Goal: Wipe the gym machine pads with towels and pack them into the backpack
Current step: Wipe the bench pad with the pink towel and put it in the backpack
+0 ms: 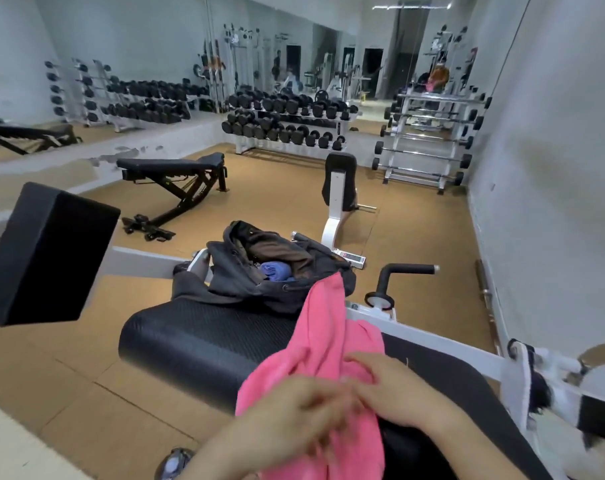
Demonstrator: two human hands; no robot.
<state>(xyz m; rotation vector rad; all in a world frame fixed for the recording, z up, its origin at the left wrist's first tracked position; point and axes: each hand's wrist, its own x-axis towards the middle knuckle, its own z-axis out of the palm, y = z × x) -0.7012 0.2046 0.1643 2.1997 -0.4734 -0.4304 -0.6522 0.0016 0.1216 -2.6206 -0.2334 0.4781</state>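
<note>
A pink towel point(323, 341) lies draped along the black seat pad point(197, 344) of the gym machine, its far corner reaching the open dark backpack point(245, 271). The backpack sits at the pad's far end, holding a rolled blue towel point(275, 270) and brown cloth. My left hand point(294, 410) and my right hand point(394, 389) are both on the near part of the pink towel, fingers meeting at its middle. They are blurred, so their hold on the cloth is unclear. A square black pad point(48, 254) stands out at the left.
The white machine frame point(432, 337) with a black handle point(408, 270) runs to the right. An adjustable bench point(176, 168) and a white seat machine point(339, 188) stand on the tan floor beyond. Dumbbell racks point(287, 126) and a barbell rack point(429, 140) line the mirrored far wall.
</note>
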